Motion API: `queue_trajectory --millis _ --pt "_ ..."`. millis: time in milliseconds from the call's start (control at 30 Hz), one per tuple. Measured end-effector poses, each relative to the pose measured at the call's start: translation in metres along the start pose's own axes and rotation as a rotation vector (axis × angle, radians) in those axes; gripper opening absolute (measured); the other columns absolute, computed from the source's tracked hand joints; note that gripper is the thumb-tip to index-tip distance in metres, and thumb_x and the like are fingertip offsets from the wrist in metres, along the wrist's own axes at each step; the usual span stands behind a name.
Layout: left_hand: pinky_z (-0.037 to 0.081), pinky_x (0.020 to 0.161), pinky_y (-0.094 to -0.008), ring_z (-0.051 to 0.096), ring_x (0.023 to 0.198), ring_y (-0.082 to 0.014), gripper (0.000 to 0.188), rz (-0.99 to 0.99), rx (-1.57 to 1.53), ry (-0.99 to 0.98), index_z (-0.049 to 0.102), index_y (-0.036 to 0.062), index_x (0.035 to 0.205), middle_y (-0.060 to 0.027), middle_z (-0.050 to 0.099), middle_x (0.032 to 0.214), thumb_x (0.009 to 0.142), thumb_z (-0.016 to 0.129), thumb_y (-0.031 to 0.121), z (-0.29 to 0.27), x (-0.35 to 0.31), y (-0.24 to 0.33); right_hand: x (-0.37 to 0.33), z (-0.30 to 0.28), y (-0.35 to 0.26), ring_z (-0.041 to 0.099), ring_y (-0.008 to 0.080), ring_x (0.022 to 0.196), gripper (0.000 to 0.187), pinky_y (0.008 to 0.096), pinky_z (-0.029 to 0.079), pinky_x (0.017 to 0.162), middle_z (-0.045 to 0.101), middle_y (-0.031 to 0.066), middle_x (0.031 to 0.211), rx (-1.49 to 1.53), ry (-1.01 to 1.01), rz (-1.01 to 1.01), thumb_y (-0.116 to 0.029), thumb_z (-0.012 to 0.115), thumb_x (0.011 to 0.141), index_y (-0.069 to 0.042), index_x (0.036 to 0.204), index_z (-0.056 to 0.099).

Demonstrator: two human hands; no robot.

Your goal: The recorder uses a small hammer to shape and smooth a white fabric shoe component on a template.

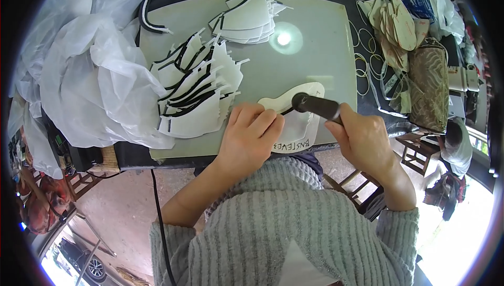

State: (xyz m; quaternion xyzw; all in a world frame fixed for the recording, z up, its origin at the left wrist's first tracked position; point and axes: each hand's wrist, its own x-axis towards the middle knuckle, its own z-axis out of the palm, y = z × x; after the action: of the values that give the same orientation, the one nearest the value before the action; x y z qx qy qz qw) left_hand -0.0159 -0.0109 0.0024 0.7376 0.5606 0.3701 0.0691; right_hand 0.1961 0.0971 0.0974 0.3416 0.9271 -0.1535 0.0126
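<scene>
Near the front edge of the grey-green board [325,34] lies a cream, curved flat piece [315,88] with dark lettering at its lower end. A white cut piece [298,127] with a short black edge strip rests over it. My left hand [251,133] is closed, its curled fingers pressed down on the left side of these pieces; the fingertips are partly hidden. My right hand [365,136] grips a dark hammer [321,106]. Its round head sits over the upper edge of the white piece, close to the black strip; I cannot tell whether it touches.
White pieces with black edging form a large fanned pile [194,97] at left and a smaller stack [249,21] behind. Crumpled translucent plastic [100,81] covers the left side. Cream cut pieces [396,23], loose cord [367,65] and a patterned pouch [429,89] lie at right.
</scene>
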Motion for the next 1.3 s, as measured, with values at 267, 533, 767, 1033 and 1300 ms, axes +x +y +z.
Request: queue_trajectory --millis 267,533,767,1033,1300 --pt "0.046 0.085 -0.0412 0.057 0.093 -0.0258 0.031 0.03 0.008 0.014 0.066 -0.0009 0.099 -0.0069 0.059 0.101 0.069 0.065 0.007 0.0 0.002 -0.003 0.006 -0.002 -0.005 0.058 0.0292 0.045 0.033 0.0403 0.044 0.042 0.052 0.0091 0.056 -0.026 -0.041 -0.057 -0.03 0.064 0.095 -0.005 0.081 0.048" --pt "0.046 0.084 -0.041 0.058 0.093 -0.0256 0.028 0.023 0.013 0.013 0.066 0.0007 0.096 -0.0069 0.06 0.099 0.068 0.066 0.007 -0.003 0.002 0.002 0.002 0.014 -0.002 0.059 0.0343 0.049 0.03 0.0444 0.044 0.045 0.053 0.011 0.054 -0.038 -0.189 0.0 -0.028 0.065 0.094 -0.004 0.087 0.048" --pt "0.047 0.076 -0.0386 0.059 0.089 -0.0284 0.025 -0.047 -0.037 0.068 0.069 0.0034 0.097 -0.0063 0.062 0.096 0.073 0.074 0.0 -0.008 -0.002 0.0 0.007 0.011 0.005 0.06 0.0343 0.05 0.032 0.0435 0.044 0.045 0.055 0.0117 0.054 -0.06 -0.209 -0.04 -0.029 0.065 0.094 -0.003 0.087 0.048" --pt "0.047 0.075 -0.0389 0.058 0.089 -0.0273 0.03 -0.041 -0.045 0.022 0.072 0.0034 0.102 -0.0055 0.061 0.097 0.072 0.073 0.0 -0.011 0.0 -0.002 0.023 -0.004 0.012 0.06 0.0335 0.05 0.038 0.0427 0.046 0.047 0.057 0.0111 0.053 -0.079 -0.275 -0.168 -0.038 0.06 0.096 -0.003 0.083 0.051" --pt "0.049 0.075 -0.0387 0.06 0.086 -0.0246 0.023 0.003 0.0 0.065 0.068 -0.0003 0.091 -0.0058 0.06 0.093 0.068 0.072 0.002 -0.011 -0.003 0.0 0.03 -0.006 0.014 0.06 0.0339 0.051 0.038 0.0429 0.045 0.048 0.056 0.0111 0.053 -0.053 -0.305 -0.211 -0.038 0.061 0.095 -0.003 0.083 0.052"
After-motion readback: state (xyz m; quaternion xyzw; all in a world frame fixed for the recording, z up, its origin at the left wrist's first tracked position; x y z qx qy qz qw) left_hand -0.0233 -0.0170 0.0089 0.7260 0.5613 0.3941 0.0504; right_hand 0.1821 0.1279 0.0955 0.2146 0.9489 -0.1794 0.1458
